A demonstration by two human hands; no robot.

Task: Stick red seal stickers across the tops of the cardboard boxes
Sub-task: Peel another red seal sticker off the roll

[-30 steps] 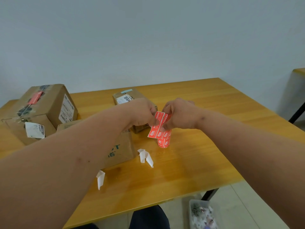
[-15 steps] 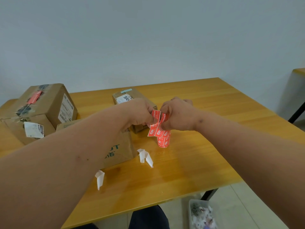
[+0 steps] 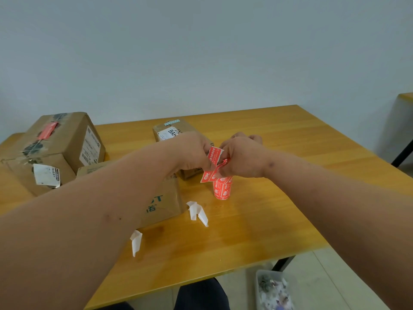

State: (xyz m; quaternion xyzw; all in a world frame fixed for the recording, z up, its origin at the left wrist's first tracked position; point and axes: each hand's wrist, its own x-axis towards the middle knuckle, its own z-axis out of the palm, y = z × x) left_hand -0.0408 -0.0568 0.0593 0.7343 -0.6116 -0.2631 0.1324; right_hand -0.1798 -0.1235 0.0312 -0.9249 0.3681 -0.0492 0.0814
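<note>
Over the middle of the wooden table [image 3: 279, 135], both hands met above the roll of red seal stickers [image 3: 223, 189]. The left hand [image 3: 193, 151] pinched the loose strip end [image 3: 214, 155]; the right hand [image 3: 240, 159] pinched a sticker corner [image 3: 224, 163], seemingly to peel it from its backing. At nine o'clock from the roll sat a large cardboard box [image 3: 55, 151] already wearing a red seal [image 3: 47, 130]. Just behind the hands, at eleven o'clock, stood a small labelled box [image 3: 172, 133], partly hidden. A third box [image 3: 164, 203] lay under the left forearm. White backing scraps [image 3: 197, 212] and [image 3: 136, 241] littered the six and seven o'clock side; a bin of scraps [image 3: 273, 289] sat on the floor.
</note>
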